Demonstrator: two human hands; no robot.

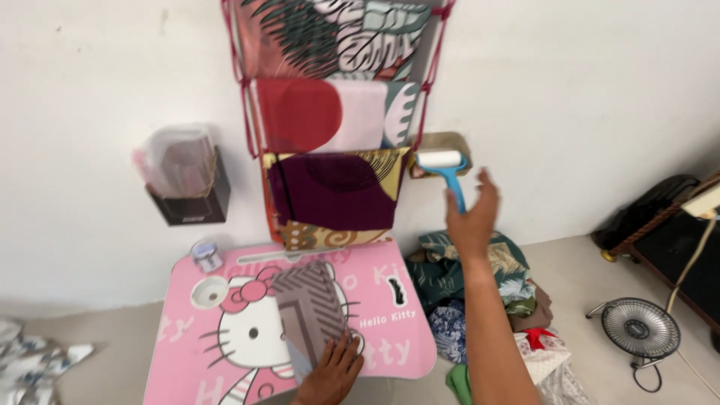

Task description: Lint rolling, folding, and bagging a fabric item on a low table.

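Observation:
My right hand (472,214) is raised toward the wall and grips the blue handle of a lint roller (444,166) with a white roll, held just in front of a small brown wall holder (439,141). My left hand (334,371) lies flat, fingers spread, on the lower edge of a folded grey-brown striped cloth (311,307). That cloth rests on a small pink cartoon-cat lap table (225,337).
A hanging rack (337,120) on the white wall holds several patterned folded cloths. A dark wall box (187,187) with plastic sheets hangs at left. A small jar (205,255) sits on the table. Piled clothes (457,277) lie right of it; a small fan (640,328) stands on the floor.

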